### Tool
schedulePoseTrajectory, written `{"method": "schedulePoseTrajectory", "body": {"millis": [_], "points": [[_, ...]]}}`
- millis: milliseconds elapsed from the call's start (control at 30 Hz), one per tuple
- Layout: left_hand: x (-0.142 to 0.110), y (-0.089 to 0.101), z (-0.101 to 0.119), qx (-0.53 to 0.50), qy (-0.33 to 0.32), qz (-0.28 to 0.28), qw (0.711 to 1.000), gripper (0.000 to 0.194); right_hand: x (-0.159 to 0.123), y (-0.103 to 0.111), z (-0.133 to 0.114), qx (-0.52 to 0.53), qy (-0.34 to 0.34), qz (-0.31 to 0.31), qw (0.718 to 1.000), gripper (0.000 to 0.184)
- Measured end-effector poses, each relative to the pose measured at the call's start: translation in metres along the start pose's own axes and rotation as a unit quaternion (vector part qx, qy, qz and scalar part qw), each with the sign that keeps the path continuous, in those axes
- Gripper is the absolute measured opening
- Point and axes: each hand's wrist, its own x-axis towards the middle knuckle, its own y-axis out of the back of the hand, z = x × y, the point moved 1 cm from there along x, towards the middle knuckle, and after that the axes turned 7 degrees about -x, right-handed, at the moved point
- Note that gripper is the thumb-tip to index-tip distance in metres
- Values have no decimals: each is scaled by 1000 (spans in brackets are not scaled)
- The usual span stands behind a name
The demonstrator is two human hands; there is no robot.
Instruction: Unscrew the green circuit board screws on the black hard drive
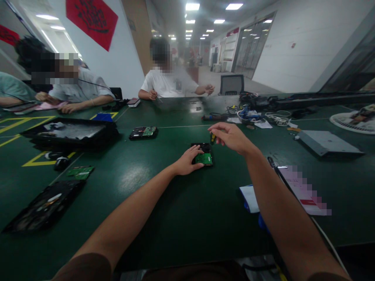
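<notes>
A black hard drive [207, 148] with a green circuit board [204, 159] on top lies on the table in front of me. My left hand [189, 159] grips it from the left side, fingers over its top and the thumb along the near edge. Just right of the drive, my right hand [230, 136] is closed around a small screwdriver [213, 137] with a yellow and black handle. The screwdriver points downward; its tip is too small to make out. A second hard drive [143, 132] rests farther back on the left.
Left are a black tray [70, 132], a dark flat casing [43, 207] and a loose green board [81, 172]. A grey metal box [329, 142], cables [249, 116] and a pink badge [301, 187] lie right. Across the table sits a person [170, 82].
</notes>
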Motion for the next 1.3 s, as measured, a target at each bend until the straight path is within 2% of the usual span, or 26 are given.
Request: {"method": "schedulePoseTrajectory", "body": {"millis": [200,433,600,767,1067,1300], "points": [[0,0,0,-7,2,0,1000,65,0,2,4,-44,-21,36,998,20],[0,0,-1,-5,-11,4,1000,65,0,-1,1,38,-1,-26,999,26],[0,-1,-2,-1,-11,4,1000,65,0,1,1,1,2,1,1000,25],[0,0,0,-6,-4,2,1000,65,1,1,4,-17,-23,28,999,19],[-1,1,4,-3,-5,1,1000,64,2,-4,3,52,1,-24,998,24],[0,1,3,3,1,-3,1000,65,3,1,11,-41,-25,40,998,25]]}}
